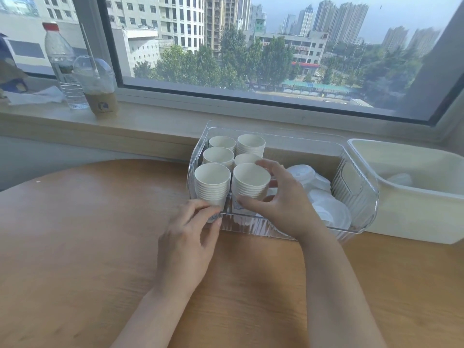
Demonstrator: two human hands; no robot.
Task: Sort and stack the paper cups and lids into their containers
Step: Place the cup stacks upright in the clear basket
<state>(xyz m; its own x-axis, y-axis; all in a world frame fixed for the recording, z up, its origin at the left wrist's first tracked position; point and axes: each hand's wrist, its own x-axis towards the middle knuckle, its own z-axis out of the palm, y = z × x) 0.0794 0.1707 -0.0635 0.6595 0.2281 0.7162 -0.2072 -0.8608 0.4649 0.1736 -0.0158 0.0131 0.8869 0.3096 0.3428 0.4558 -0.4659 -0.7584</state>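
Observation:
A clear plastic bin (356, 197) stands on the wooden table by the window sill. Its left half holds several stacks of white paper cups in two rows. My right hand (278, 197) grips the front right cup stack (251, 182), thumb low at its front and fingers curled over its far rim. My left hand (188, 237) sits at the bin's front left corner, its fingertips touching the bin wall in front of the front left cup stack (212, 184). White plastic lids (326, 207) lie piled in the bin's right half.
A cream plastic tub (414, 212) stands right of the bin, with something white inside. On the window sill at the far left are a water bottle (62, 64), a domed iced-drink cup (98, 84) and crumpled paper. The wooden table (88, 247) stretches left and toward me.

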